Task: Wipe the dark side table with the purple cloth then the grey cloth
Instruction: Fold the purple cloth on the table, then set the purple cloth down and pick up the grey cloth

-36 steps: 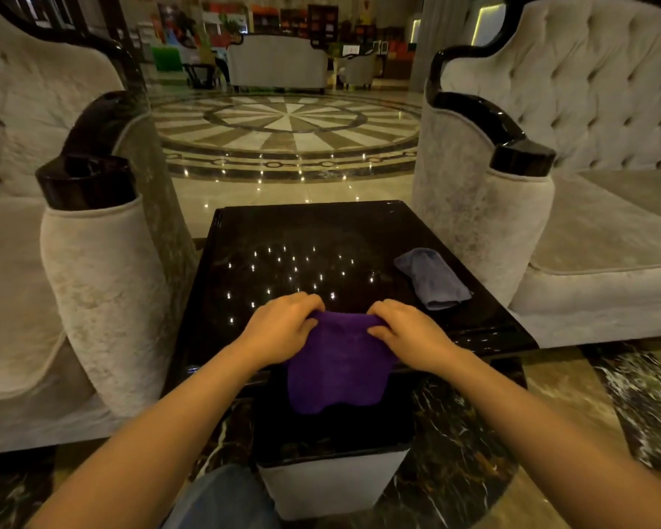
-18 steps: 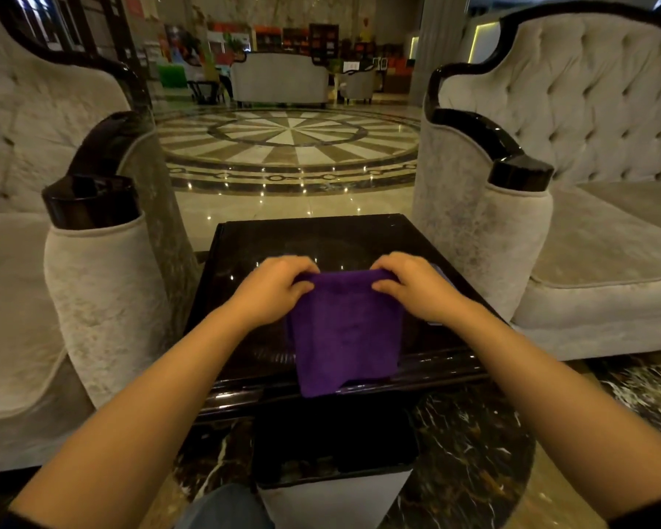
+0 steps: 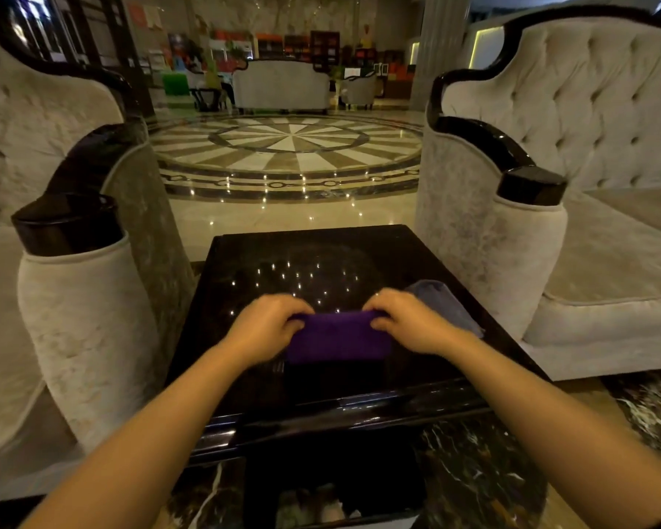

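Glossy dark side table (image 3: 268,261) between pale armchairs (image 3: 588,147)

Dark side table (image 3: 283,257) hemmed in by upholstered armchair arms left (image 3: 84,330) and right (image 3: 489,257). Far half of tabletop bare and open. Grey cloth (image 3: 445,303) occupying right side, beside right hand (image 3: 409,322).

A round marble floor medallion (image 3: 289,148) of pale and brown wedges gleams with ceiling-light reflections, flanked by two tufted cream armchairs (image 3: 573,120) with glossy black trim, with a pale sofa (image 3: 281,85) and colourful shelves (image 3: 294,45) beyond it.
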Motion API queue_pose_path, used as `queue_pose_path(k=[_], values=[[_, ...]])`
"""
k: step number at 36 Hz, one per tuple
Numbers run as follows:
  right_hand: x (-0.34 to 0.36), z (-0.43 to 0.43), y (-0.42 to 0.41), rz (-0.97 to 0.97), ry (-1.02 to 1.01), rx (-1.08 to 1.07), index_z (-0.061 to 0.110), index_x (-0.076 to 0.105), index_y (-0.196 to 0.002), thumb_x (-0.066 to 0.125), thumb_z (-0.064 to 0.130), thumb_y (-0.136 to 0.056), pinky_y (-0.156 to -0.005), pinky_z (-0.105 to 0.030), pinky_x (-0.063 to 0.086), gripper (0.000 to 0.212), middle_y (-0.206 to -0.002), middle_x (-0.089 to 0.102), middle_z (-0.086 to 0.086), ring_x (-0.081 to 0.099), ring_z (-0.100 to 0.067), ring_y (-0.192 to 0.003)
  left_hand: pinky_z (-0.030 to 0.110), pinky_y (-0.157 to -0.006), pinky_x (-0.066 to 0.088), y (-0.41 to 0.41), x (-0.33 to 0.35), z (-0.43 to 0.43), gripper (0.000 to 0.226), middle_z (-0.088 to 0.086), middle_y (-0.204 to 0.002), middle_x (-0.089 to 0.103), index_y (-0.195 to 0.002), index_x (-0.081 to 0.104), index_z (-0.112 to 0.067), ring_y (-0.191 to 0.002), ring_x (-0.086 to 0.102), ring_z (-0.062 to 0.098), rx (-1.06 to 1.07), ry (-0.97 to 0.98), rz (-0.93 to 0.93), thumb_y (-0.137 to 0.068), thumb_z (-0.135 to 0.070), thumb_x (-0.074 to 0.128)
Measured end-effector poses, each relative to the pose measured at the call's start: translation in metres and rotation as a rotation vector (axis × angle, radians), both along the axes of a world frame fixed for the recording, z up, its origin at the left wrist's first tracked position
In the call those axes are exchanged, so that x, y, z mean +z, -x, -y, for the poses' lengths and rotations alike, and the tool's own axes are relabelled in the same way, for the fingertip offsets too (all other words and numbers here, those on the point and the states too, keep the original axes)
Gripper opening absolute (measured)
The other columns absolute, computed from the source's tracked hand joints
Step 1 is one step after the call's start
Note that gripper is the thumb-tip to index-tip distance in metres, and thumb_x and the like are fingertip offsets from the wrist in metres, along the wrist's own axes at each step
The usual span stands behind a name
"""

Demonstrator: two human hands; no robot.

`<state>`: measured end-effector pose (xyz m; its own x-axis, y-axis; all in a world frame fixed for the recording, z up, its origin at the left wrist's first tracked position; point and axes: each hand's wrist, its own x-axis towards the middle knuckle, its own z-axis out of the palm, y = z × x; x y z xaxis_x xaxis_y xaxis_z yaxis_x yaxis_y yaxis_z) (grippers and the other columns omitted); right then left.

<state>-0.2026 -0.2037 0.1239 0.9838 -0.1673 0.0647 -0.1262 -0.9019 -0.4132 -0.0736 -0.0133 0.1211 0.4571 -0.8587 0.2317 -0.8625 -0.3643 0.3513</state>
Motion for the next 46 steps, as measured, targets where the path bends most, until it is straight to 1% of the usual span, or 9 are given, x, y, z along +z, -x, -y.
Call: queue_pose_path(k=[5, 13, 18, 25, 28, 30, 33, 40, 46], values=[[-0.022, 0.003, -0.003, -0.073, -0.219, -0.011, 0.014, 0.057, -0.115, 0.053, 0.011, -0.088, -0.082, -0.028, 0.048, 0.028, -0.113, 0.062, -0.008, 0.058, -0.018, -0.101, 0.028, -0.091, 0.047, -0.005, -0.030, 0.003, 0.027, 0.001, -0.111, 0.065, -0.112, 0.062, -0.019, -0.103, 0.058, 0.013, 0.032, -0.044, -0.119, -0.088, -0.015, 0.054], [-0.047, 0.019, -0.036, -0.065, -0.111, -0.124, 0.019, 0.045, -0.097, 0.053, 0.014, -0.087, -0.075, -0.043, 0.049, 0.014, -0.093, 0.058, -0.005, 0.057, -0.023, -0.084, 0.032, -0.088, 0.048, -0.032, -0.048, 0.029, 0.023, 0.004, -0.112, 0.064, -0.109, 0.062, -0.017, -0.102, 0.057, 0.018, 0.176, -0.083, -0.127, -0.086, -0.019, 0.056], [-0.066, 0.026, -0.048, -0.195, -0.030, -0.103, 0.020, 0.047, -0.090, 0.054, 0.016, -0.086, -0.080, -0.037, 0.045, 0.009, -0.105, 0.056, -0.006, 0.051, -0.020, -0.091, 0.036, -0.090, 0.048, -0.039, -0.069, 0.039, 0.023, 0.005, -0.114, 0.063, -0.108, 0.063, -0.016, -0.104, 0.058, 0.020, 0.229, -0.142, -0.189, -0.086, -0.021, 0.057], [-0.061, 0.027, -0.056, -0.245, -0.097, 0.083, 0.023, 0.048, -0.116, 0.051, 0.007, -0.084, -0.089, -0.034, 0.043, 0.035, -0.122, 0.049, -0.008, 0.047, -0.023, -0.110, 0.028, -0.084, 0.045, -0.050, -0.075, 0.040, 0.024, 0.003, -0.109, 0.059, -0.106, 0.062, -0.016, -0.097, 0.056, 0.015, 0.237, -0.168, -0.273, -0.084, -0.027, 0.060], [-0.059, 0.017, -0.060, -0.319, -0.141, 0.178, 0.033, 0.042, -0.129, 0.056, 0.030, -0.086, -0.100, -0.036, 0.036, 0.046, -0.135, 0.044, -0.007, 0.040, -0.022, -0.121, 0.029, -0.082, 0.046, -0.053, -0.074, 0.042, 0.018, 0.004, -0.106, 0.060, -0.099, 0.062, -0.015, -0.094, 0.056, 0.015, 0.233, -0.189, -0.302, -0.084, -0.025, 0.060], [-0.061, 0.013, -0.062, -0.389, -0.063, 0.234, 0.045, 0.030, -0.134, 0.058, 0.050, -0.080, -0.107, -0.043, 0.027, 0.061, -0.144, 0.034, -0.005, 0.029, -0.023, -0.128, 0.028, -0.080, 0.045, -0.053, -0.073, 0.044, 0.014, 0.005, -0.104, 0.060, -0.096, 0.061, -0.015, -0.091, 0.055, 0.015, 0.225, -0.192, -0.298, -0.084, -0.022, 0.060], [-0.064, 0.010, -0.063, -0.437, 0.097, 0.300, 0.052, 0.022, -0.134, 0.062, 0.058, -0.072, -0.106, -0.045, 0.023, 0.074, -0.146, 0.024, -0.005, 0.023, -0.026, -0.127, 0.027, -0.078, 0.043, -0.052, -0.074, 0.047, 0.012, 0.004, -0.103, 0.058, -0.095, 0.059, -0.015, -0.090, 0.053, 0.014, 0.225, -0.183, -0.265, -0.085, -0.021, 0.058], [-0.068, 0.007, -0.066, -0.351, 0.000, 0.213, 0.043, 0.042, -0.129, 0.056, 0.039, -0.081, -0.086, -0.033, 0.040, 0.050, -0.122, 0.044, -0.007, 0.046, -0.022, -0.107, 0.028, -0.090, 0.043, -0.056, -0.077, 0.047, 0.024, 0.005, -0.111, 0.058, -0.107, 0.064, -0.014, -0.102, 0.052, 0.015, 0.203, -0.109, -0.208, -0.090, -0.024, 0.050], [-0.061, 0.012, -0.070, -0.252, -0.217, 0.101, 0.022, 0.063, -0.112, 0.058, 0.028, -0.081, -0.093, -0.041, 0.046, 0.033, -0.116, 0.060, -0.005, 0.054, -0.022, -0.107, 0.037, -0.105, 0.033, -0.073, -0.083, 0.047, 0.042, 0.007, -0.144, 0.037, -0.136, 0.039, -0.023, -0.131, 0.034, 0.023, 0.351, -0.053, -0.144, -0.094, -0.030, 0.039]])
